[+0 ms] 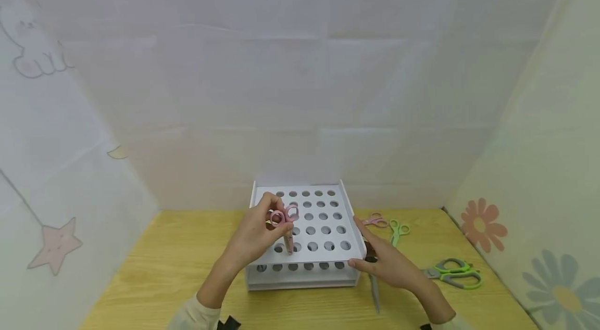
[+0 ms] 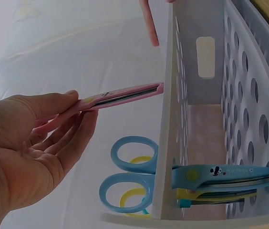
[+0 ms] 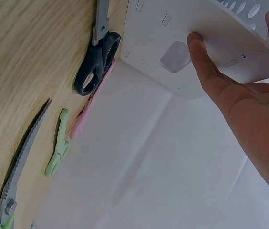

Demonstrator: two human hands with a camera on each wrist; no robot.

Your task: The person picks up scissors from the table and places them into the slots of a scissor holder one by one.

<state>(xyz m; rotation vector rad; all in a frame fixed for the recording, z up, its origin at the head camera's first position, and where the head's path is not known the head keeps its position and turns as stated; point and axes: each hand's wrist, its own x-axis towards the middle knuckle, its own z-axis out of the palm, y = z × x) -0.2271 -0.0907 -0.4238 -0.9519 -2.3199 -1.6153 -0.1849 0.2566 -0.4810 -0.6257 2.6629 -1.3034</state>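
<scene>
A pair of pink scissors is pinched between the thumb and fingers of my left hand, blades pointing down. Its tip is at the perforated top plate of a white rack; whether it has entered a hole I cannot tell. Blue scissors and yellow scissors stand through holes on the rack's left, hidden from the head view by my left hand. My right hand rests against the rack's right side, thumb at the front corner and a straight finger on the side panel.
Right of the rack lie another pink pair of scissors, small green scissors, large green-and-grey scissors and black-handled scissors, partly under my right hand. A pale sheet hangs behind the wooden table.
</scene>
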